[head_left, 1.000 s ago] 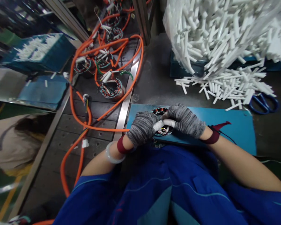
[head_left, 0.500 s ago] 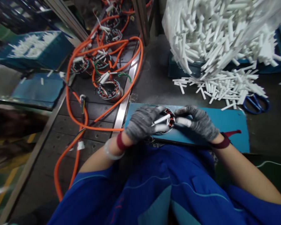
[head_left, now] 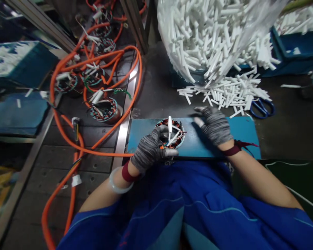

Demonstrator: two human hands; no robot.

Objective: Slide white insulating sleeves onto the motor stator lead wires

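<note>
Dark grey metal workbench [head_left: 161, 90] fills the frame; at top a big clear plastic bag of white sleeve tubes [head_left: 208, 31] bulges over it, with a loose heap of white tubes [head_left: 224, 92] spilled just below and blue-handled scissors [head_left: 262, 108] beside the heap's right end; left, a slotted black conveyor track [head_left: 94, 152] carries other wound stators [head_left: 104, 109] tangled in orange cables [head_left: 67, 132]; blue plastic trays [head_left: 18, 62] far left, one with white pieces, blurred; a flat blue work mat [head_left: 240, 133] lies at the bench's near edge; on its left part sits the round copper-wound stator [head_left: 169, 133], white-sleeved leads sticking up from its centre; left hand [head_left: 150, 152] in grey knit glove with red cuff, pale bangle on the wrist, grips the stator's near-left rim, fingers curled round it; right hand [head_left: 215, 126], same glove, rests on the mat right of the stator, apart from it, fingers spread, holding nothing; blue work jacket [head_left: 187, 208] at bottom; no legible writing or labels anywhere.
</note>
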